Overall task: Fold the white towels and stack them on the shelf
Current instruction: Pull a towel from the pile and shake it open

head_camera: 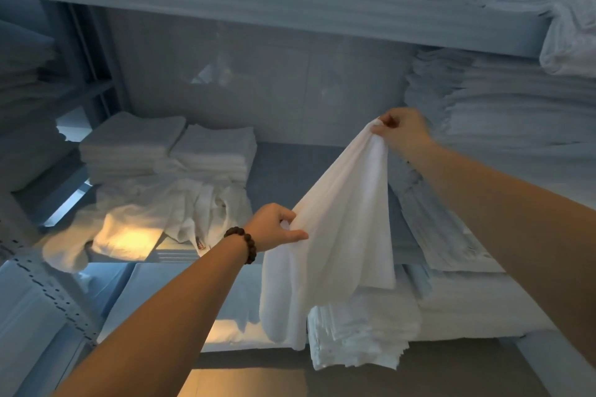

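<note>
Both grips pinch one white towel (335, 235), right hand (400, 130) high, left hand (274, 229) lower, hanging unfolded before the shelf (290, 167). Two folded stacks (167, 148) sit far left; a crumpled heap (167, 213) remains, so much is left.

bare shelf (290, 167) centre, folded stacks (167, 151) left

- The left hand (276, 226) is held low at centre, its thumb and fingers pinched shut on a fold of the white towel (335, 235).
- A dark beaded bracelet (244, 243) is worn on the left wrist.
- The right hand (400, 130) is raised higher and farther forward, its fingertips closed on the towel's top corner.
- Both forearms are seen bare and extended, the right reaching in from the lower right edge.
</note>
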`<state>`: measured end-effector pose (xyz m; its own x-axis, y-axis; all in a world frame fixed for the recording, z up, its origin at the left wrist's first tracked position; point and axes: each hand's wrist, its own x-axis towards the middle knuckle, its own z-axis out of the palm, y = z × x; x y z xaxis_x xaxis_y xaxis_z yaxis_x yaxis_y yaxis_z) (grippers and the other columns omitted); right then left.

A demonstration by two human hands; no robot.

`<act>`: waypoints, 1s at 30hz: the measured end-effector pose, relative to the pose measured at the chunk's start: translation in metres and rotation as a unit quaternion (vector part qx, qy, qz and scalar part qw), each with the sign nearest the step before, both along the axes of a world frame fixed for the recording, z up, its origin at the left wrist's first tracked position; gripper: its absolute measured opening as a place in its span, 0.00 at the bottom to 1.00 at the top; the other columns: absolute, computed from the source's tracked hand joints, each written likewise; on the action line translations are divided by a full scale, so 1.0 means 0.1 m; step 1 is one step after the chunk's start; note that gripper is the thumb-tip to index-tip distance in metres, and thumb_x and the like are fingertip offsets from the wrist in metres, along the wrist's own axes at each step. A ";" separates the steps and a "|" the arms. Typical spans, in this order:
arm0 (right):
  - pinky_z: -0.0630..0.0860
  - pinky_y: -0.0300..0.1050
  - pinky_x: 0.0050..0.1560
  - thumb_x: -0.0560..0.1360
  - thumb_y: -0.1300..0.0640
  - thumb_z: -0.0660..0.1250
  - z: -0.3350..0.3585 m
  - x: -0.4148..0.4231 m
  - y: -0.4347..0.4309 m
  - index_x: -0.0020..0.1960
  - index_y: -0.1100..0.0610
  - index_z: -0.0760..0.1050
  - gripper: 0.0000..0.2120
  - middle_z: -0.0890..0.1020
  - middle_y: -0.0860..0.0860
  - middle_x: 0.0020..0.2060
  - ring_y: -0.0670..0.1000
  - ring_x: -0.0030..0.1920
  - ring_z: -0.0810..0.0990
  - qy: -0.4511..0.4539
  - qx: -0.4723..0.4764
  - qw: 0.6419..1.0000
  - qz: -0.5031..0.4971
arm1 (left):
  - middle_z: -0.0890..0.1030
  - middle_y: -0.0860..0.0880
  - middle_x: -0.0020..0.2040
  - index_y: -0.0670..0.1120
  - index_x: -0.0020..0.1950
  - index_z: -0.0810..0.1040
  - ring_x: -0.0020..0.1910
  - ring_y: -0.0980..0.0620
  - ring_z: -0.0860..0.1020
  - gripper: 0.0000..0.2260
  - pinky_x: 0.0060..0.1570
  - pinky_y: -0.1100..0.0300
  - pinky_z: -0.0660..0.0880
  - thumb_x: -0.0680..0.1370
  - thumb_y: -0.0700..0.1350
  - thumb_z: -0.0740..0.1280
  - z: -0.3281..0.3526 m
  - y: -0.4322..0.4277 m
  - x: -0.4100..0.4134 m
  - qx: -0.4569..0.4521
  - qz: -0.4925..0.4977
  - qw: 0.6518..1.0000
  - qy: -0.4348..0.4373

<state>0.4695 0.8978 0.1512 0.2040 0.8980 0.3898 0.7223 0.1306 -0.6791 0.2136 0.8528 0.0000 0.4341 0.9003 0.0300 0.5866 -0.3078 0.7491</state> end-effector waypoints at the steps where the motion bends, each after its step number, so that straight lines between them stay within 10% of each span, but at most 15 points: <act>1: 0.67 0.36 0.35 0.72 0.61 0.70 -0.02 0.02 0.03 0.47 0.67 0.78 0.08 0.75 0.55 0.39 0.50 0.40 0.71 -0.002 -0.004 1.000 -0.012 | 0.82 0.47 0.43 0.44 0.48 0.84 0.43 0.50 0.78 0.15 0.47 0.56 0.77 0.71 0.55 0.72 -0.04 0.01 -0.01 -0.005 -0.003 1.000 0.001; 12: 0.76 0.52 0.50 0.72 0.59 0.69 -0.27 0.40 0.23 0.49 0.64 0.79 0.09 0.79 0.55 0.42 0.56 0.45 0.78 0.055 0.008 0.993 -0.100 | 0.83 0.51 0.44 0.47 0.49 0.84 0.43 0.51 0.79 0.16 0.47 0.57 0.76 0.70 0.57 0.72 -0.41 -0.04 -0.25 -0.044 -0.009 0.996 0.074; 22: 0.71 0.43 0.44 0.72 0.58 0.70 -0.12 0.52 0.38 0.47 0.66 0.79 0.10 0.82 0.63 0.46 0.51 0.42 0.75 0.050 0.052 0.991 -0.112 | 0.74 0.53 0.39 0.46 0.46 0.80 0.37 0.53 0.72 0.21 0.38 0.61 0.68 0.68 0.63 0.70 -0.61 0.02 -0.41 -0.057 -0.006 0.975 0.216; 30: 0.69 0.40 0.40 0.73 0.59 0.69 -0.08 0.67 0.39 0.52 0.67 0.78 0.12 0.77 0.56 0.42 0.50 0.44 0.74 0.067 0.046 0.988 -0.128 | 0.71 0.49 0.28 0.37 0.34 0.78 0.27 0.54 0.69 0.24 0.32 0.62 0.67 0.68 0.59 0.74 -0.59 0.10 -0.75 -0.098 0.169 0.978 -0.067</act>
